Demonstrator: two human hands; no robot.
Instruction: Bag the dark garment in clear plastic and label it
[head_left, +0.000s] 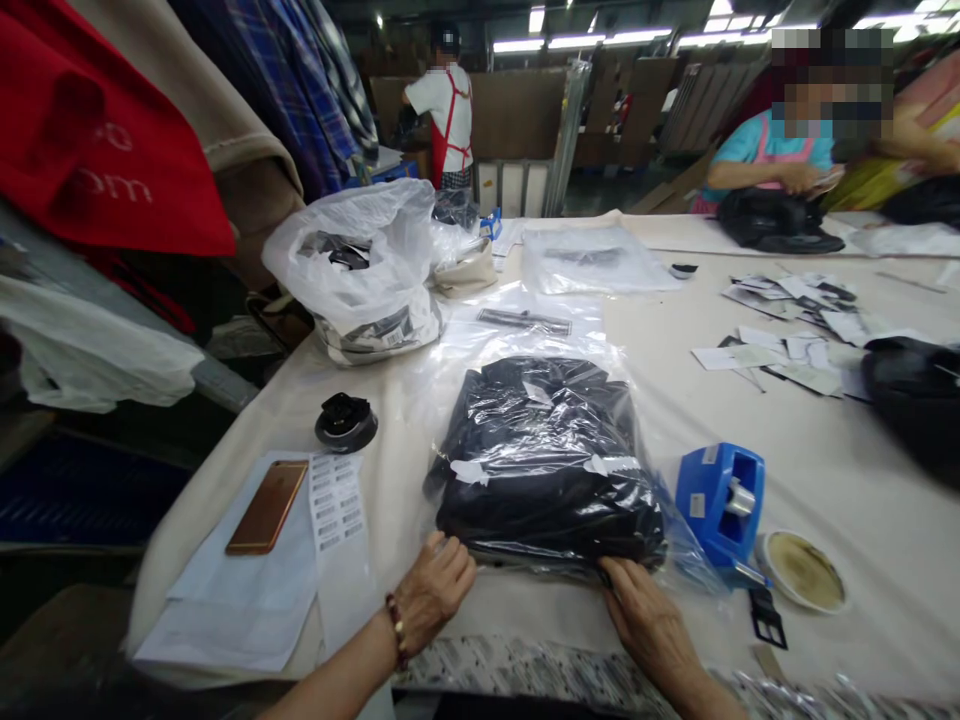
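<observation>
A black bag or garment [555,510] lies folded inside a clear plastic bag [686,540] in front of me, with white tissue scraps showing through the film. My left hand [439,580], with a beaded bracelet at its wrist, is closed at the near left corner and pinches the plastic edge. At the near right, my right hand [637,605] has its fingers curled on the same plastic edge, fingertips partly hidden by the film. Right of the bundle stands a blue tape dispenser [697,500].
On the left lie a phone [268,507], papers [240,610], a barcode label sheet [337,500] and a rolled black belt [346,422]. A white plastic sack [352,260] stands behind. Rightward are a round tub [804,570], a buckle [766,618] and scattered tags [795,345]. Co-workers stand beyond.
</observation>
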